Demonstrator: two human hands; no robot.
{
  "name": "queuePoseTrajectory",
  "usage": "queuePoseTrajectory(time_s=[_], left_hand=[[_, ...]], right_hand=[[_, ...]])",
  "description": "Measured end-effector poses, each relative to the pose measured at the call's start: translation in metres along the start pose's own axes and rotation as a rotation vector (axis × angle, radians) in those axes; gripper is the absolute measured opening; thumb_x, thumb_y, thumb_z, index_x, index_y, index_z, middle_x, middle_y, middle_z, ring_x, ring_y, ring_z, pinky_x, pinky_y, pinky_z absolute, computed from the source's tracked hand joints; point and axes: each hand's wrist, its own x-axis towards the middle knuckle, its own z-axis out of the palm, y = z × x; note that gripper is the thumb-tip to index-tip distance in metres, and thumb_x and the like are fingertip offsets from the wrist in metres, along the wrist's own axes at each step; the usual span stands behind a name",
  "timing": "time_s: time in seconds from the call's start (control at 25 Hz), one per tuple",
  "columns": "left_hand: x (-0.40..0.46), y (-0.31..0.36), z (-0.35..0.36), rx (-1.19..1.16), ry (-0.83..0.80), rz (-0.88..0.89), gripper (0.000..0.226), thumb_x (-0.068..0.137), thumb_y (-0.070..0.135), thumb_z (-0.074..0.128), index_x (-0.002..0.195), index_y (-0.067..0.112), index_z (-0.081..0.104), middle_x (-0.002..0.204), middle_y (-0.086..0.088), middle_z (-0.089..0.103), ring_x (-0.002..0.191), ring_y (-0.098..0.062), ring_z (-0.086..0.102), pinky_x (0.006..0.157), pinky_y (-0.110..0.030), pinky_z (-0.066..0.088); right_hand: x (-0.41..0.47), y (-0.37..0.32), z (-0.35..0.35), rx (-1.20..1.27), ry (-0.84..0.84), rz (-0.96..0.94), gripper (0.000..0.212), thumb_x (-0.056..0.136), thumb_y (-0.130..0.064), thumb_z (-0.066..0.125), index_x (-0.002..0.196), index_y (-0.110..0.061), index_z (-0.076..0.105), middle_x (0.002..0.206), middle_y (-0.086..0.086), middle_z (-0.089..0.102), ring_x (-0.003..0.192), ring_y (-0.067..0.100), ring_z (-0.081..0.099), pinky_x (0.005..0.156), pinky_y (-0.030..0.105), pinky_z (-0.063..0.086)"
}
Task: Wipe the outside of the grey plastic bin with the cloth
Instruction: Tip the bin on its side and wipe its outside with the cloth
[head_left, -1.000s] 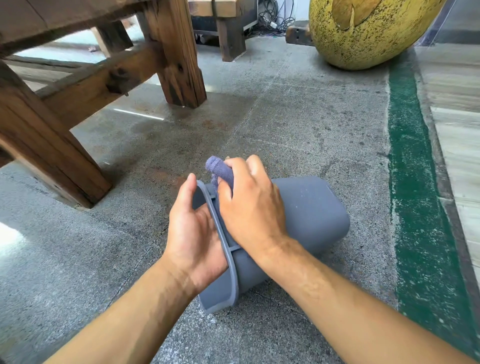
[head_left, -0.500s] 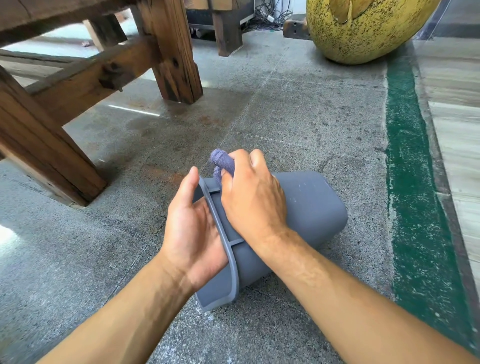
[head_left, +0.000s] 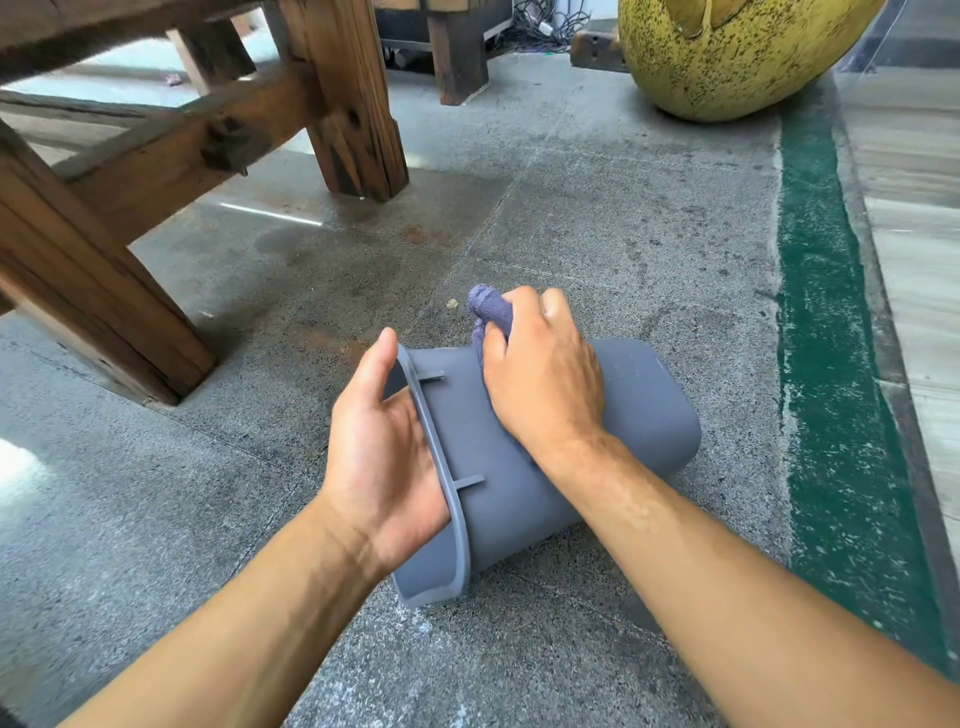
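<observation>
A grey plastic bin (head_left: 644, 410) lies on its side on the concrete floor, its open mouth facing left and its base to the right. My left hand (head_left: 379, 457) grips the bin's rim, fingers hidden inside the mouth, thumb up along the flange. My right hand (head_left: 540, 379) presses a bunched purple-blue cloth (head_left: 485, 306) onto the bin's upper side, at about the middle. Only the cloth's far end shows beyond my fingers; the rest is under my palm.
Heavy wooden table legs and a cross-beam (head_left: 171, 171) stand to the left and behind. A large yellow speckled rounded object (head_left: 727, 57) sits at the back right. A green painted strip (head_left: 826, 322) runs along the floor on the right, with pale planks beyond.
My right hand has slid the cloth along the bin's upper side, from next to the rim towards the middle. The left hand keeps its hold on the rim.
</observation>
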Motion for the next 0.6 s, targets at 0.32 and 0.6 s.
queuePoseTrajectory(time_s=[0.32, 0.6], left_hand=[[0.006, 0.007, -0.008, 0.071, 0.114, 0.038, 0.082, 0.09, 0.07, 0.042, 0.125, 0.002, 0.071, 0.126, -0.023, 0.071, 0.118, -0.041, 0.067, 0.103, -0.05, 0.048], [0.013, 0.013, -0.017, 0.101, 0.182, 0.057, 0.075, 0.091, 0.069, 0.041, 0.106, 0.007, 0.08, 0.119, -0.022, 0.074, 0.103, -0.038, 0.074, 0.096, -0.049, 0.05]], right_hand=[[0.01, 0.024, 0.007, -0.049, -0.015, 0.075, 0.026, 0.101, -0.035, 0.052, 0.12, -0.017, 0.055, 0.118, 0.008, 0.053, 0.1, 0.039, 0.063, 0.077, 0.044, 0.044], [0.023, 0.042, 0.015, -0.076, -0.03, 0.109, 0.028, 0.101, -0.035, 0.051, 0.123, -0.017, 0.055, 0.124, 0.009, 0.054, 0.104, 0.04, 0.062, 0.084, 0.046, 0.045]])
